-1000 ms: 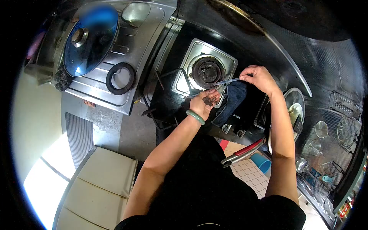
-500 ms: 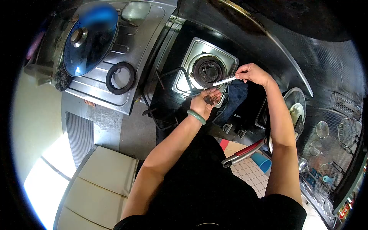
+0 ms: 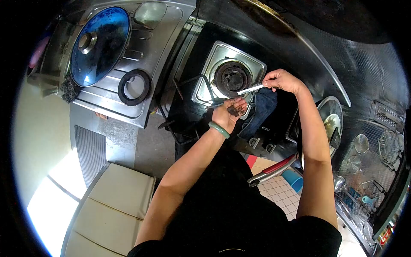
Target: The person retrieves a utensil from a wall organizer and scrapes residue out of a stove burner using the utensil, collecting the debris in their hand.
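Over the front edge of the gas burner [image 3: 233, 79], my right hand [image 3: 280, 81] pinches a thin white stick-like tool [image 3: 250, 89]. Its far end looks dark and points left, close above my left hand; its exact kind is unclear. My left hand [image 3: 227, 113] is palm up and cupped, with dark crumbly debris [image 3: 233, 111] lying in it. A green bangle [image 3: 219, 129] circles the left wrist. The burner sits in a shiny square drip tray [image 3: 206, 83]. A dark blue cloth [image 3: 263, 109] lies on the stove just right of the left hand.
A black pan support [image 3: 205, 78] rests tilted left of the burner. On the steel drainboard [image 3: 147, 47] are a blue-tinted glass lid [image 3: 100, 47] and a black burner ring [image 3: 134, 87]. A red-and-steel pan handle [image 3: 274, 170] juts out near my right forearm. Utensils hang at the right.
The tool's tip has shifted slightly, and its far end now looks darker. Both hands stay almost in place.
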Action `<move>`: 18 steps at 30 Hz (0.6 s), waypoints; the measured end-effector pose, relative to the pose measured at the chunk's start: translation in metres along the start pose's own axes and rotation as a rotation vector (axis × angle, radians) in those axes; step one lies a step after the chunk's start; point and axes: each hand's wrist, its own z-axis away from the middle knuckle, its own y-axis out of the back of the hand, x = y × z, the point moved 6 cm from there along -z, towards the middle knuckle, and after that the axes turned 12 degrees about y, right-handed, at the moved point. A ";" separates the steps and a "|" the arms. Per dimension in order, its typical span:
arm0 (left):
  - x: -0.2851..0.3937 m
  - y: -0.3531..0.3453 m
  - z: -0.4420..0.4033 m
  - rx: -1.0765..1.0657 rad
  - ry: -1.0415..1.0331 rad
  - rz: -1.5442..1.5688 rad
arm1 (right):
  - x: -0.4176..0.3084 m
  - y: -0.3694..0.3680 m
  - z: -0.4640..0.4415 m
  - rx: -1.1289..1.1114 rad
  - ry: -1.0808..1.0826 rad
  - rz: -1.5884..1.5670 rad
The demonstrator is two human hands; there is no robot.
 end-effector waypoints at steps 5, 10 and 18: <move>0.001 0.000 -0.001 -0.003 0.000 -0.018 | -0.008 0.000 0.000 -0.031 -0.021 0.027; 0.002 0.000 -0.004 -0.006 0.013 -0.011 | -0.004 0.004 0.000 -0.020 0.000 0.039; 0.003 0.001 -0.003 -0.004 0.000 -0.008 | -0.001 0.005 0.003 -0.009 0.045 0.020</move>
